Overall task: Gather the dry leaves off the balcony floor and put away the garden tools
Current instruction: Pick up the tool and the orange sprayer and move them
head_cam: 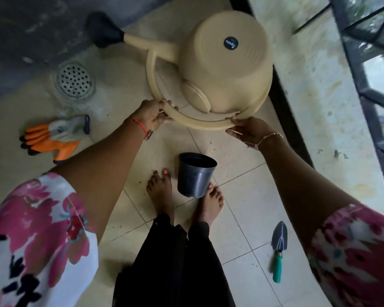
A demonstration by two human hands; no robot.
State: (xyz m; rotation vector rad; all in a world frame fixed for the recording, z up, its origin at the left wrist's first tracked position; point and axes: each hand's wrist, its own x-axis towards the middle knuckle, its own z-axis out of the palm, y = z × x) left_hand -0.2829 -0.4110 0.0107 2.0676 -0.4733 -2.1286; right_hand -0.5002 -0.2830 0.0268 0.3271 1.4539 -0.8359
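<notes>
A beige watering can (224, 63) with a black spray head hangs tipped over in front of me, its round base facing the camera. My left hand (153, 115) grips the curved handle on its left side. My right hand (248, 129) holds the same handle from below on the right. A black plastic pot (194, 178) stands on the tiles between my bare feet. Orange and grey garden gloves (53, 138) lie on the floor to the left. A small trowel (278, 247) with a green handle lies on the tiles at the right.
A round metal floor drain (75, 80) sits at the upper left by a dark wall. A raised pale ledge (315, 96) with a black edge runs along the right, with a dark metal railing (368, 85) beyond it. Small bits of leaf litter dot the tiles.
</notes>
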